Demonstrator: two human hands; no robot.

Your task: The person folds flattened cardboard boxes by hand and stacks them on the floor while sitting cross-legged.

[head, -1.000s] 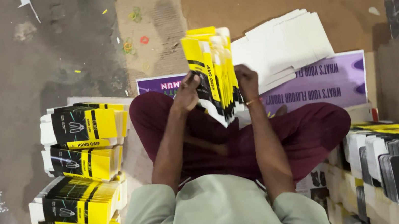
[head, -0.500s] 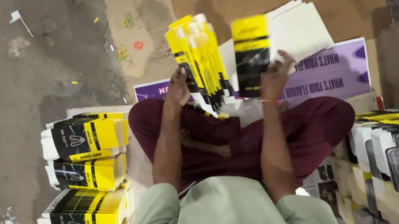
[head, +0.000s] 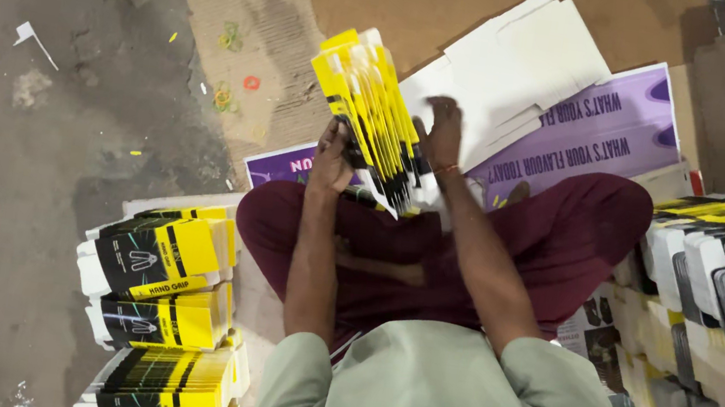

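Yellow-and-black flat cartons [head: 372, 116] were fanned upright above the lap, clasped at their base by the left hand [head: 331, 157]. The right hand [head: 443, 132], earlier holding one carton apart, had returned against the fan, fingers loosely curled.

Dim, even indoor light; soft shadows, slight motion blur.

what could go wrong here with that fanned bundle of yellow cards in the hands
The bundle of yellow cards is fanned out and gripped only near its lower end by the left hand, so the loose top cards could slide out onto the floor. The right hand rests only at the bundle's side, so it gives little support. The stacks of yellow and black cards by the left knee look uneven and might topple if knocked.
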